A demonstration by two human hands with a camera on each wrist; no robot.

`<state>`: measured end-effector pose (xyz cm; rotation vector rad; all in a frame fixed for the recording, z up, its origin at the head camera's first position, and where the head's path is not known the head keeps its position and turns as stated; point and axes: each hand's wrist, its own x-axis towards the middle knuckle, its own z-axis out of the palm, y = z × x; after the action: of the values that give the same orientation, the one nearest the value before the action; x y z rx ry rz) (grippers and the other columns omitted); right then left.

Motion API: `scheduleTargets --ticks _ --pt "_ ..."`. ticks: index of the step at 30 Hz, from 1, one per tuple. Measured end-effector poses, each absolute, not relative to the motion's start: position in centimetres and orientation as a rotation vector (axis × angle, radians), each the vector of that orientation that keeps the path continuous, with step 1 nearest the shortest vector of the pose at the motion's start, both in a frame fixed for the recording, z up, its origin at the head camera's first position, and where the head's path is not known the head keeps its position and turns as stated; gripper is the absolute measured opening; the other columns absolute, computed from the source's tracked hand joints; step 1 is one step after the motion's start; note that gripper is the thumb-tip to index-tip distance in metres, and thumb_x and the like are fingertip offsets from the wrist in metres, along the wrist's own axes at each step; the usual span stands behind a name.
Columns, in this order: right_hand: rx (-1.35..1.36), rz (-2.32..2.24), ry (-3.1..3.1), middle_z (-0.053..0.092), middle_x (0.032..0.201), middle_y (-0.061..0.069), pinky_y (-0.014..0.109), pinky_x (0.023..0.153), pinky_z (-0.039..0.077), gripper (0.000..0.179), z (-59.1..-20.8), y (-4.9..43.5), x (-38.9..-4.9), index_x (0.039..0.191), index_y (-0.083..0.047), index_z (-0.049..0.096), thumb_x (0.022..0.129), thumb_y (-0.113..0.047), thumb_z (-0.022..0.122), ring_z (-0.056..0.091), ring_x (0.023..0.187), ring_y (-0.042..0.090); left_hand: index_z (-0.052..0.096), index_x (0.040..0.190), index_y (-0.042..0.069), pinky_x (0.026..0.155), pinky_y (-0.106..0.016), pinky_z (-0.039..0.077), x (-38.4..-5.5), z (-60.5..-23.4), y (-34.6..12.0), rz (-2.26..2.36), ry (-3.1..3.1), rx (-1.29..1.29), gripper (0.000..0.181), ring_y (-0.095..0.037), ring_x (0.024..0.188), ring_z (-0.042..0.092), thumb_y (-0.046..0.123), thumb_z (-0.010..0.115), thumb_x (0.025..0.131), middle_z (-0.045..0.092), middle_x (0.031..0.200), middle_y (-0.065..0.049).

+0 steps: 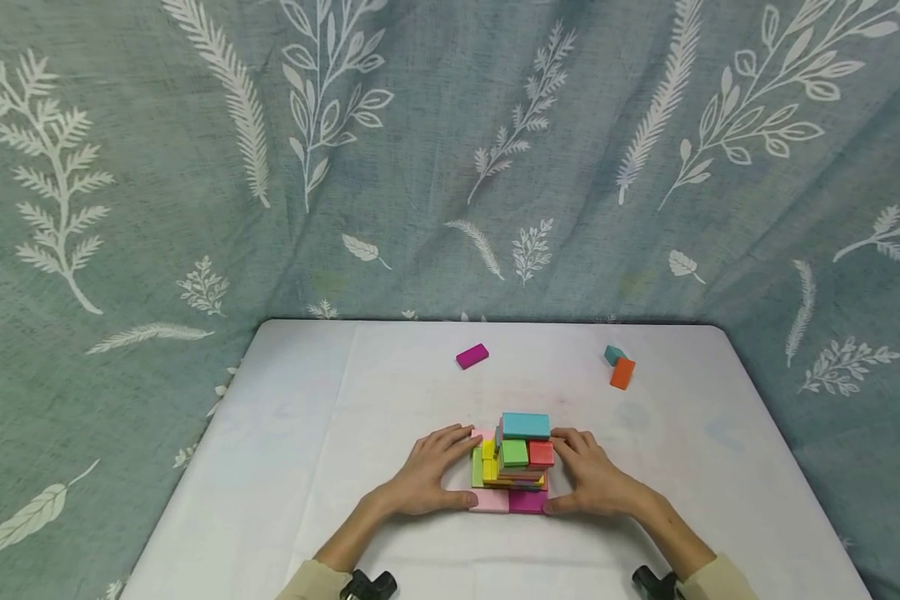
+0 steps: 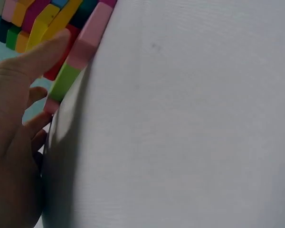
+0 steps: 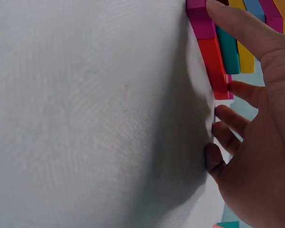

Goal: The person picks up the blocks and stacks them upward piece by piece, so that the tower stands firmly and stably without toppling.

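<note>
A tower of coloured wooden blocks (image 1: 513, 462) stands between my two hands, its layers turned in different ways, with a blue block (image 1: 526, 426) on top. At its left side my left hand (image 1: 429, 471) spreads thumb and fingers. The thumb touches the base by a pale pink block (image 1: 491, 500); the fingertips reach its far left end. My right hand (image 1: 592, 471) mirrors this, its thumb at a magenta block (image 1: 528, 501). In the right wrist view the index finger touches the far end of the base near a red block (image 3: 213, 66). Neither palm meets the tower.
A loose magenta block (image 1: 472, 357) lies beyond the tower. Farther right, an orange block (image 1: 622, 373) leans on or touches a teal block (image 1: 613, 355). White cloth covers the table (image 1: 307, 417); a leaf-patterned curtain (image 1: 420, 167) hangs behind it.
</note>
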<state>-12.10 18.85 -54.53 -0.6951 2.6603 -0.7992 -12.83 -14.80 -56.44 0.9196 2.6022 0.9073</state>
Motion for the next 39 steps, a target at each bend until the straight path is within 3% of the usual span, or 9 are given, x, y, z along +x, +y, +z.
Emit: scheduleTargets --ticks 2,5,8,11,16,20,24,31,39 --pt "-0.694 -0.801 2.658 0.037 0.15 0.011 0.064 0.108 0.031 0.102 -54.6 18.9 -12.1 0.149 -0.012 0.045 0.068 -0.059 0.086 0.033 0.134 0.034 0.03 0.159 0.027 0.118 -0.058 0.019 -13.3 -56.1 -14.9 1.012 2.546 0.841 0.087 -0.024 0.152 0.022 0.062 0.067 0.088 0.029 0.164 0.003" --pt "-0.691 -0.802 2.656 0.037 0.15 0.011 0.064 0.107 0.032 0.103 -54.7 18.9 -12.1 0.149 -0.012 0.044 0.068 -0.059 0.086 0.033 0.134 0.034 0.035 0.157 0.023 0.117 -0.053 0.028 -14.9 -55.3 -15.0 1.255 2.466 0.667 0.078 -0.023 0.145 0.038 0.05 0.068 0.093 0.039 0.158 0.001" --pt "-0.681 -0.801 2.649 0.037 0.151 0.01 0.063 0.108 0.031 0.103 -54.8 18.9 -12.1 0.149 -0.012 0.044 0.068 -0.061 0.085 0.033 0.135 0.033 0.046 0.151 0.015 0.107 -0.048 0.043 -17.4 -54.6 -15.1 1.444 2.525 0.489 0.065 -0.021 0.13 0.055 0.038 0.07 0.095 0.054 0.147 -0.002" --pt "-0.68 -0.8 2.644 0.036 0.152 0.009 0.062 0.109 0.031 0.104 -55.0 18.8 -12.1 0.149 -0.013 0.045 0.067 -0.063 0.084 0.032 0.135 0.033 0.054 0.143 0.01 0.098 -0.043 0.051 -20.2 -54.7 -15.0 1.518 2.658 0.311 0.058 -0.021 0.118 0.062 0.032 0.074 0.093 0.063 0.135 -0.005" --pt "-0.707 -0.818 2.634 0.035 0.152 0.008 0.062 0.109 0.032 0.106 -55.2 18.8 -12.2 0.15 -0.012 0.043 0.068 -0.064 0.084 0.032 0.135 0.033 0.055 0.143 0.009 0.093 -0.044 0.052 -23.9 -55.2 -13.8 1.412 2.8 0.085 0.065 -0.026 0.112 0.064 0.032 0.08 0.087 0.064 0.132 -0.008" --pt "-0.71 -0.815 2.633 0.033 0.153 0.008 0.062 0.109 0.032 0.107 -55.2 18.9 -12.3 0.152 -0.011 0.041 0.069 -0.066 0.083 0.031 0.136 0.034 0.053 0.144 0.012 0.095 -0.047 0.048 -25.6 -55.4 -12.6 1.154 2.93 0.052 0.068 -0.027 0.114 0.062 0.039 0.078 0.087 0.064 0.132 -0.006" --pt "-0.694 -0.801 2.641 0.033 0.154 0.01 0.063 0.109 0.03 0.108 -55.1 19.0 -12.3 0.152 -0.011 0.041 0.069 -0.065 0.083 0.029 0.137 0.036 0.059 0.139 0.016 0.093 -0.048 0.048 -26.7 -55.7 -11.7 1.029 3.025 0.047 0.059 -0.027 0.116 0.061 0.04 0.076 0.088 0.066 0.125 -0.002" --pt "-0.668 -0.809 2.651 0.034 0.153 0.011 0.064 0.109 0.029 0.107 -54.8 19.1 -12.3 0.151 -0.011 0.041 0.068 -0.061 0.085 0.03 0.136 0.036 0.072 0.12 0.022 0.079 -0.044 0.05 -27.3 -55.7 -11.0 1.06 3.075 -0.013 0.035 -0.025 0.1 0.065 0.032 0.078 0.087 0.068 0.111 0.002" --pt "-0.657 -0.787 2.647 0.032 0.154 0.01 0.064 0.109 0.028 0.108 -55.0 19.2 -12.2 0.152 -0.011 0.04 0.069 -0.063 0.084 0.029 0.137 0.035 0.074 0.112 0.027 0.076 -0.037 0.049 -27.4 -54.6 -11.4 1.065 3.001 0.093 0.031 -0.015 0.092 0.063 0.044 0.077 0.086 0.069 0.105 0.007"
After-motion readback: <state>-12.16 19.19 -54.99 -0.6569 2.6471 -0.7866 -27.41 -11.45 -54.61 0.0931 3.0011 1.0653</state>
